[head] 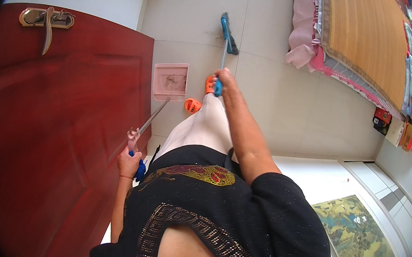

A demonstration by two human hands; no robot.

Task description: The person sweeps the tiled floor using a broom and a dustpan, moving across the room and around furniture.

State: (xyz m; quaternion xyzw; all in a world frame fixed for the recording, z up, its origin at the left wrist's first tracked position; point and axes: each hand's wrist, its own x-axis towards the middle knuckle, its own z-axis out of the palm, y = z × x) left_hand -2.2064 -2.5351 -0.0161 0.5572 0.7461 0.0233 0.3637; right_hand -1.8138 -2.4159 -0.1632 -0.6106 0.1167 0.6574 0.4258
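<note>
My right hand (pixel 226 79) grips the handle of a blue broom (pixel 224 29), whose dark bristles rest on the tiled floor ahead of me. Beside the broom head, on its left, lies a faint line of dust (pixel 213 34). In my left hand (pixel 129 163) is the pink upper end of a long-handled dustpan, together with something blue, perhaps a cloth (pixel 141 167). The metal pole leads down to the pink dustpan (pixel 167 97), which sits flat on the floor with dark debris (pixel 171 81) inside.
A red door (pixel 57 118) with a lever handle (pixel 47 32) stands close on my left. To the right is a bed with a woven mat (pixel 366 44) and a pink skirt (pixel 302 28). Boxes and bottles (pixel 394 130) line the wall beyond it. My orange slippers (pixel 192 105) are near the dustpan.
</note>
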